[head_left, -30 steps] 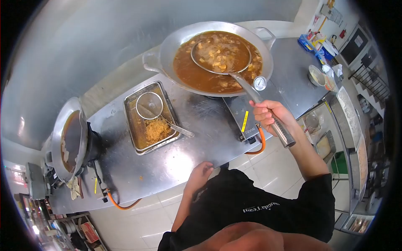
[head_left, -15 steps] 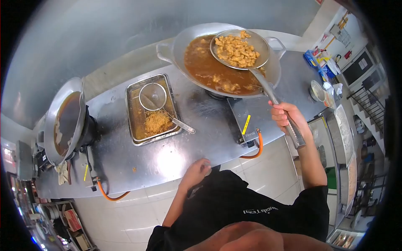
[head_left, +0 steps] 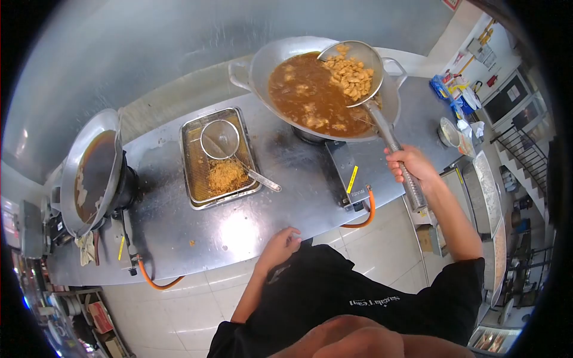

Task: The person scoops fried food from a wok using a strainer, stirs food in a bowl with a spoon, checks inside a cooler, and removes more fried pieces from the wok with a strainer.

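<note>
My right hand [head_left: 412, 164] is wrapped round the long metal handle of a large skimmer [head_left: 379, 61]. The skimmer's bowl is tilted over the right side of a wide wok [head_left: 260, 89], its lower-left rim at the brown oil. Golden fried pieces [head_left: 352, 77] lie heaped in the bowl, and more pieces [head_left: 315, 121] float in the oil. My left hand [head_left: 278, 249] rests at the front edge of the steel table, fingers loosely bent and apart, holding nothing that shows.
Left of the wok, a wire-mesh tray [head_left: 194, 143] holds crumbs [head_left: 227, 176] and a small strainer [head_left: 221, 138]. A second wok [head_left: 68, 197] of dark oil stands at the far left. An orange hose [head_left: 372, 209] hangs from the burner [head_left: 343, 170]. A metal bowl [head_left: 449, 132] sits at right.
The skimmer has tipped from nearly level to slanting down leftward, and its pieces have shifted toward the oil. My right hand has turned with the handle. My left hand stays put.
</note>
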The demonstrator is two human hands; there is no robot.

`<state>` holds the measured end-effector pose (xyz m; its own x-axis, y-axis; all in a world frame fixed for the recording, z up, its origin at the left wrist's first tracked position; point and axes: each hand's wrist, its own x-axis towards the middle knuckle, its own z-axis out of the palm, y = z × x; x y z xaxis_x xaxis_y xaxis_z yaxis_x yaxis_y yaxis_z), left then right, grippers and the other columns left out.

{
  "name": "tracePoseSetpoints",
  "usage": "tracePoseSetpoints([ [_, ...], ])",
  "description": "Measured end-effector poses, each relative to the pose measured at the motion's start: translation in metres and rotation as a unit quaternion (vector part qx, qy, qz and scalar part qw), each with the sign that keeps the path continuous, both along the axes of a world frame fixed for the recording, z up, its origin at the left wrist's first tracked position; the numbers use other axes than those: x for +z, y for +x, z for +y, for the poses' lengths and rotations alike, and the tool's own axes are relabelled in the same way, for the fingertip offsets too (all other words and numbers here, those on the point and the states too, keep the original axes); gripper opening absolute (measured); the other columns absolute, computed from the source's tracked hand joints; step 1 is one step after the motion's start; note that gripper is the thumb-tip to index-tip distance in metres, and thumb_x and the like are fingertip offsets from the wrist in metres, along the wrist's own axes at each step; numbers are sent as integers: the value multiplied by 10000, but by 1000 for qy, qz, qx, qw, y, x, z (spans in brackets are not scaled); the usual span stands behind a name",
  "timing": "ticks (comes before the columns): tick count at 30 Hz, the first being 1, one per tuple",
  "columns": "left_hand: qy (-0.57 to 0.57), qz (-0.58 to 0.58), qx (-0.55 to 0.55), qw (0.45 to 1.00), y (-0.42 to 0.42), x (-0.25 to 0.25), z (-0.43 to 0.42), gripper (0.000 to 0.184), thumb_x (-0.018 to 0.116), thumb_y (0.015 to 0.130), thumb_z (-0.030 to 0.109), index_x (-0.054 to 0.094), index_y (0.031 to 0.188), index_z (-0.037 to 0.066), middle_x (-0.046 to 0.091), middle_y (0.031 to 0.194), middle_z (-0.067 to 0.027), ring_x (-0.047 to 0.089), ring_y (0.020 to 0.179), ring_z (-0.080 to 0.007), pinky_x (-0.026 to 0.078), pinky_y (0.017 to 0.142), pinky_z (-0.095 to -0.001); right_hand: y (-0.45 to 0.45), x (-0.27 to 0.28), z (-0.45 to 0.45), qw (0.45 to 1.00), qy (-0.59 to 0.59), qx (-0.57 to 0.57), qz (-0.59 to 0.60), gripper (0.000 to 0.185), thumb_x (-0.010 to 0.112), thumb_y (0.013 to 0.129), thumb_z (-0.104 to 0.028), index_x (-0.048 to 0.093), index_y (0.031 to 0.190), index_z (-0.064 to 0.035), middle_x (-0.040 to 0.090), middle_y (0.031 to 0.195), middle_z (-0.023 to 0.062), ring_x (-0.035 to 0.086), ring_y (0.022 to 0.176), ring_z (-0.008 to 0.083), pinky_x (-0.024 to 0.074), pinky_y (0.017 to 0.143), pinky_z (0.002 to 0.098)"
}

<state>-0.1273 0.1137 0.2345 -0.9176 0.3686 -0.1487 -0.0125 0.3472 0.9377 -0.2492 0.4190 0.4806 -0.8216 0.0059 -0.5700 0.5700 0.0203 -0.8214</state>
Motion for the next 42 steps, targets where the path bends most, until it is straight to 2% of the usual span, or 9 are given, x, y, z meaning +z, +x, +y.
tracePoseSetpoints([
  [2, -8, 6, -5, 1000, 0, -3, -2, 218, 598, 843, 178, 563, 1009, 40, 561, 733, -87, 534, 657, -176, 446, 629, -299, 1, -3, -9, 999, -32, 7, -14, 226, 543, 789, -47, 431, 984, -28, 431, 612, -1, 413, 476, 75, 351, 383, 221],
  [11, -18, 3, 7, 1000, 3, -8, -7, 229, 591, 847, 180, 566, 1023, 36, 568, 755, -92, 540, 665, -175, 452, 643, -293, 18, -18, -50, 970, -228, 14, -79, 164, 524, 843, -82, 469, 996, -61, 404, 619, -32, 381, 471, 40, 309, 358, 182],
  [16, -32, 19, -15, 999, 2, -8, -1, 226, 593, 847, 192, 572, 1015, 41, 582, 781, -105, 555, 683, -203, 457, 655, -310, 27, -25, -67, 918, -388, 19, -75, 147, 474, 869, -49, 454, 1015, -47, 408, 631, -8, 384, 492, 62, 312, 380, 202],
  [22, -46, 11, -43, 998, -4, 0, 11, 230, 593, 848, 212, 577, 1004, 44, 591, 811, -121, 569, 722, -230, 460, 686, -330, 34, -37, -59, 890, -450, 17, -75, 168, 464, 874, -47, 469, 1042, -51, 396, 631, -8, 383, 486, 61, 309, 361, 199],
  [29, -19, 8, -24, 1000, -6, 6, 8, 220, 578, 856, 198, 583, 1001, 32, 603, 804, -93, 564, 735, -195, 456, 701, -316, 54, -36, -48, 888, -457, 18, -54, 176, 472, 875, -60, 471, 1051, -52, 399, 627, -11, 365, 464, 56, 315, 347, 197],
  [32, -3, -20, -29, 999, -9, -7, 8, 225, 573, 860, 193, 582, 1002, 18, 603, 792, -74, 556, 737, -164, 455, 705, -293, 38, -39, -55, 879, -470, -38, -71, 201, 480, 869, -67, 467, 1069, -45, 408, 630, -3, 373, 444, 68, 307, 330, 211],
  [35, -28, -42, -13, 999, -16, -1, 10, 224, 571, 865, 196, 583, 995, 14, 595, 784, -59, 546, 743, -142, 450, 704, -271, 51, -35, -42, 908, -419, 11, -24, 198, 484, 864, -58, 471, 1062, -41, 408, 632, 4, 383, 452, 74, 314, 339, 211],
  [38, 8, -32, -8, 999, -18, -33, 16, 225, 562, 878, 212, 581, 993, 19, 581, 763, -50, 549, 703, -128, 455, 676, -261, 55, -37, -39, 919, -394, -7, -15, 225, 499, 853, -57, 465, 1075, -47, 398, 626, 5, 387, 455, 74, 322, 346, 219],
  [42, 62, -146, -49, 986, -26, -52, 43, 244, 552, 887, 248, 572, 977, 23, 577, 719, -67, 558, 604, -124, 459, 596, -266, 58, -34, -31, 930, -369, 2, 3, 255, 510, 840, -60, 459, 1090, -53, 407, 621, 11, 394, 441, 74, 329, 345, 226],
])
